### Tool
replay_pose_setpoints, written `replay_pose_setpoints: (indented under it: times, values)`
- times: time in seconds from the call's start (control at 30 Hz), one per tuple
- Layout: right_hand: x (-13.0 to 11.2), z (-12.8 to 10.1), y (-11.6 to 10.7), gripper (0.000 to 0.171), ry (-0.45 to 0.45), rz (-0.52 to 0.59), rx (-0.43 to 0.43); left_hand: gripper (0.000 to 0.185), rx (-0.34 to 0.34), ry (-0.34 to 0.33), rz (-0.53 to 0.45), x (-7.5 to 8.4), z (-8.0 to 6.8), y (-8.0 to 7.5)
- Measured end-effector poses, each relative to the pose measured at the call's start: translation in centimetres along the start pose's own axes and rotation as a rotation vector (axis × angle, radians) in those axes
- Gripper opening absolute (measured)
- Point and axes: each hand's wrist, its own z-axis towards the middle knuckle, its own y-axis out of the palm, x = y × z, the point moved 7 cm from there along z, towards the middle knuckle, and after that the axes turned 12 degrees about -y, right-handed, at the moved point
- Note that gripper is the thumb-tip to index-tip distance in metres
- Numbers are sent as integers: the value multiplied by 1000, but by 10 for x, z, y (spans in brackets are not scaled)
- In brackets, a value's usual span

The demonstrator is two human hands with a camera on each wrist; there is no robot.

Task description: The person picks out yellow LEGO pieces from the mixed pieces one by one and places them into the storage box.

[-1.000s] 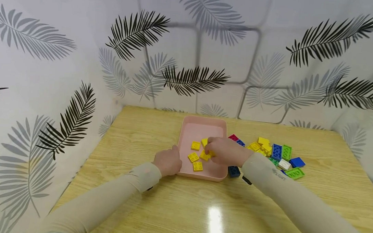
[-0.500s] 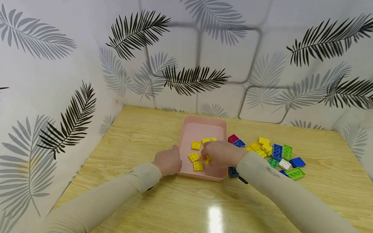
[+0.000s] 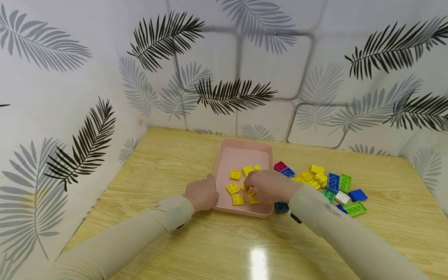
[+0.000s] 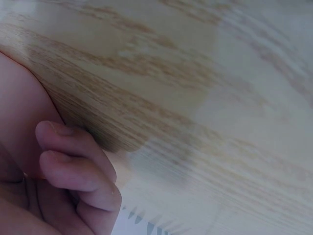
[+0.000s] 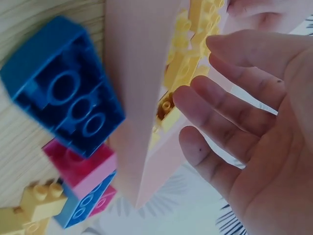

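Observation:
A pink tray (image 3: 242, 156) lies on the table with several yellow toy bricks (image 3: 238, 199) spread inside it. My left hand (image 3: 201, 194) grips the tray's left wall near the front corner; in the left wrist view its fingers (image 4: 80, 166) curl at the tray's edge. Over the right part of the tray hovers my right hand (image 3: 268, 186), and a yellow brick (image 3: 253, 199) shows just below its fingertips. The right wrist view shows those fingers (image 5: 220, 117) loosely extended, holding nothing, with yellow bricks (image 5: 181, 68) beyond them. The right hand hides some bricks in the head view.
To the right of the tray lies a loose pile with yellow bricks (image 3: 317, 170), a blue brick (image 3: 333, 182), light green bricks (image 3: 355, 208) and a white brick (image 3: 342, 197). A dark blue brick (image 3: 281, 206) sits close against the tray's right wall. A patterned wall (image 3: 232, 119) stands behind the table.
My right hand has moved down from the tray's middle and then slightly right, uncovering yellow bricks at the back and one near the front. My left hand has stayed at the tray's wall.

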Motion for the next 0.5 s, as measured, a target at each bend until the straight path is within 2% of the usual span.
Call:
replay_pose_setpoints:
  times: [0.13, 0.37, 0.5]
  values:
    - [12, -13, -3, 18, 12, 23, 43, 50, -14, -1, 4, 1, 0, 1]
    - [37, -37, -11, 18, -8, -72, 159, 52, -10, 3, 12, 0, 1, 1]
    - [49, -52, -15, 18, -5, -78, 206, 53, -12, 5, 6, 0, 1, 2]
